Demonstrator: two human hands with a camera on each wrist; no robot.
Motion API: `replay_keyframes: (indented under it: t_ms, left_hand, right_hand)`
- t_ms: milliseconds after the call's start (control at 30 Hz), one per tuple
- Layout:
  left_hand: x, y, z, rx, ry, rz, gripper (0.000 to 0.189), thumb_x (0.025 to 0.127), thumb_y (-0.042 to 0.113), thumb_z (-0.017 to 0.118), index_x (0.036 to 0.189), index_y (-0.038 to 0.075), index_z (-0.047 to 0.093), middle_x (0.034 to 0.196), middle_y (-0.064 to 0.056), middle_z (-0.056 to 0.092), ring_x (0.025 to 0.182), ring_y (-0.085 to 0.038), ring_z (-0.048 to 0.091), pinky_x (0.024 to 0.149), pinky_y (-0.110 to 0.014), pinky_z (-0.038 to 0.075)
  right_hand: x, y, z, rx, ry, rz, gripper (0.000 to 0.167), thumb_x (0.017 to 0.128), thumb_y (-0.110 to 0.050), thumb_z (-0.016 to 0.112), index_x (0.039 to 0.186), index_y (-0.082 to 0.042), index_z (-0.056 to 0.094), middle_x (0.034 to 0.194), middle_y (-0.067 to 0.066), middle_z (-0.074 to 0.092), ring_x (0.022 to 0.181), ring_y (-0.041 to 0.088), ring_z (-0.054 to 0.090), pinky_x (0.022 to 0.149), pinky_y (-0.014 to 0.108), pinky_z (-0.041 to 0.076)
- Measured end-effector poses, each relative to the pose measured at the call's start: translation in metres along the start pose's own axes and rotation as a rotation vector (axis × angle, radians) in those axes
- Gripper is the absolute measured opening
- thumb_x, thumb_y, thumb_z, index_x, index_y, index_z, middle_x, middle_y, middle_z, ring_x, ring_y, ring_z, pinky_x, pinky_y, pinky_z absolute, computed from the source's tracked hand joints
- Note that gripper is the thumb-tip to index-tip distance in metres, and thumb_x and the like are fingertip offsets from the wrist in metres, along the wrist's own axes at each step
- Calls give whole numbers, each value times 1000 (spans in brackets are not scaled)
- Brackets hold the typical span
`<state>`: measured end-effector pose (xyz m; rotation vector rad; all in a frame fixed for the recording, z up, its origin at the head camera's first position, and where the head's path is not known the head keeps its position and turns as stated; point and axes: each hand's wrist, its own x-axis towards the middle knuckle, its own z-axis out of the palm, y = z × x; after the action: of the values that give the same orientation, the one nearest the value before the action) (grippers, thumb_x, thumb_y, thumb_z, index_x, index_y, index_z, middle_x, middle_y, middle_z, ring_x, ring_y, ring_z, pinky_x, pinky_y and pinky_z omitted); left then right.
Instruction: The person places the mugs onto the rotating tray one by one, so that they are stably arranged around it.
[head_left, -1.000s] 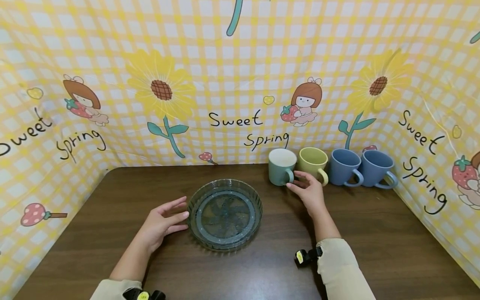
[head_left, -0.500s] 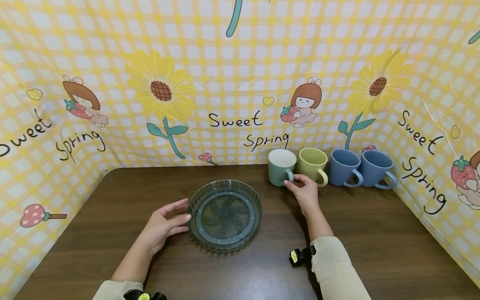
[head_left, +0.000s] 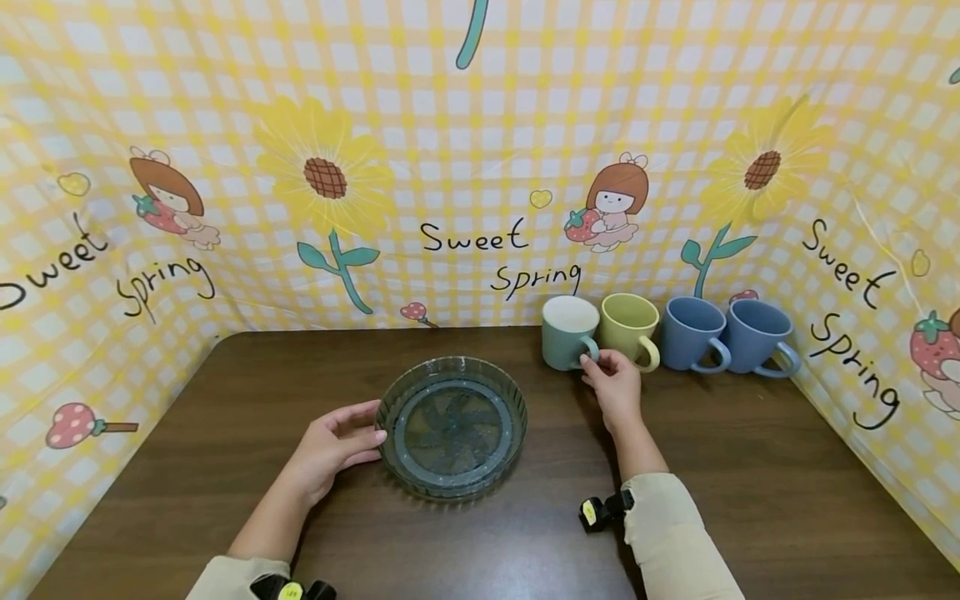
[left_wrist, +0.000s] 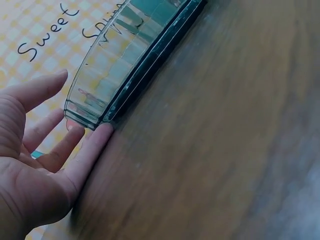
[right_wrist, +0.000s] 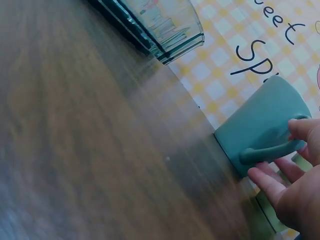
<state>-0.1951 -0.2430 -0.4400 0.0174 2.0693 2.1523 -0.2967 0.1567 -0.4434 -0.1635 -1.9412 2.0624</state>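
My left hand [head_left: 318, 458] reaches to the left side of a round, clear greenish glass dish [head_left: 452, 429]. In the left wrist view its fingers are fairly straight, with a fingertip at the base of the glass dish [left_wrist: 135, 65] and the thumb beside the wall. At the back of the table, my right hand [head_left: 618, 396] pinches the handle of a teal mug [head_left: 564, 337] with a white inside. The right wrist view has the thumb on the handle of the teal mug [right_wrist: 265, 120] and other fingers below it. That mug stands upright.
Right of the teal mug stand a yellow-green mug [head_left: 628, 323] and two blue mugs, one [head_left: 687, 333] beside the other [head_left: 753, 333], handles toward the front right. A checked yellow cloth [head_left: 465, 150] rises behind and beside the dark wooden table [head_left: 480, 550].
My right hand has moved slightly left and closed its thumb and fingers onto the teal mug's handle. My left hand has come a little closer against the glass dish. The dish and mugs stay in place.
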Motion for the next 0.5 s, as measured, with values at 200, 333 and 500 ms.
replay_keyframes:
  t_ms: [200, 333, 500]
  left_hand:
    - [-1, -3, 0, 3, 14, -2, 66, 85, 0, 73, 142, -7, 42, 133, -29, 48, 103, -21, 64, 82, -38, 58]
    - [1, -3, 0, -1, 13, 8, 66, 85, 0, 73, 143, -7, 41, 136, -29, 46, 105, -22, 64, 82, -38, 58]
    - [1, -2, 0, -5, 15, 6, 67, 85, -1, 74, 143, -7, 41, 136, -29, 45, 104, -22, 64, 82, -39, 58]
  right_hand:
    - [1, 4, 2, 105, 19, 38, 14, 92, -1, 66, 98, 10, 60, 88, 10, 60, 87, 26, 66, 81, 37, 58]
    - [0, 5, 3, 215, 90, 27, 10, 89, 7, 65, 98, 11, 60, 84, 5, 59, 87, 24, 64, 83, 39, 58]
    - [-1, 5, 2, 308, 152, 5, 9, 88, 12, 64, 96, 8, 62, 85, 6, 62, 83, 21, 65, 75, 34, 60]
